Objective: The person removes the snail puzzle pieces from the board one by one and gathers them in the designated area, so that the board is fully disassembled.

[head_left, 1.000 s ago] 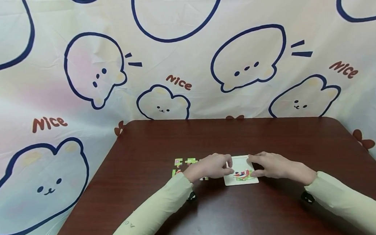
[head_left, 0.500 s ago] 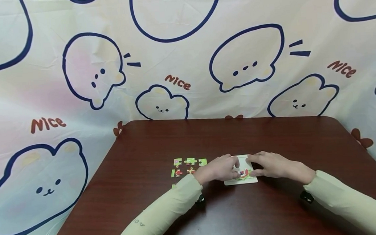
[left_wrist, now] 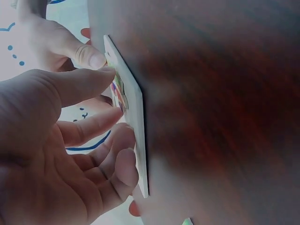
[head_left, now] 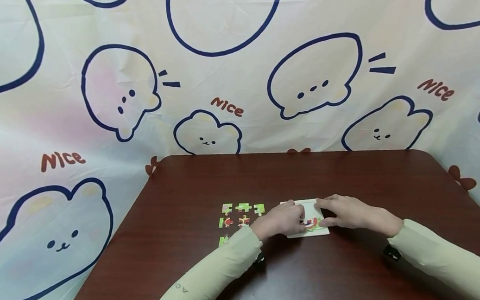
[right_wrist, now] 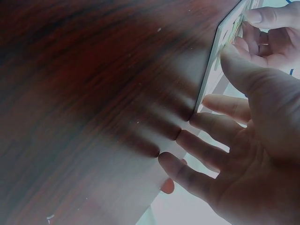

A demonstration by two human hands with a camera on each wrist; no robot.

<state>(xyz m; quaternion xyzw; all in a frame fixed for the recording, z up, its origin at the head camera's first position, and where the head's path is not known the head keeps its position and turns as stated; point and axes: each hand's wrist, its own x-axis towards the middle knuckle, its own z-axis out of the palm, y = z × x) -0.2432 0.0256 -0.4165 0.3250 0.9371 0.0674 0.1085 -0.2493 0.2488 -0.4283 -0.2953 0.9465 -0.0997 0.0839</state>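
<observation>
The left hand [head_left: 281, 220] has slid rightward off the loose pieces and onto the board, so more of the green pieces now show on the table than a second ago, while the right hand has hardly budged. Biggest thing first: a cartoon-bear backdrop [head_left: 234, 66] hangs behind, with "Nice" printed here and there, and in front of it sits the dark wooden table [head_left: 350, 179]. Two pale green sleeves [head_left: 215, 277] come in from the near edge. In the middle of the table lies the white puzzle board [head_left: 311, 205], flat, with a small patch of coloured picture already filled near its near side. The right hand [head_left: 344, 211] rests on the board's right edge, fingers spread and fairly straight on the table, thumb pressing down on the board. The left hand's fingertips press at the coloured patch; the left wrist view shows thumb and forefinger close together there, but whether they pinch a piece I cannot tell. Left of the board, well apart from it, the loose puzzle pieces [head_left: 240, 215] lie in rough rows. My read: a piece is being seated, with several left to go.
</observation>
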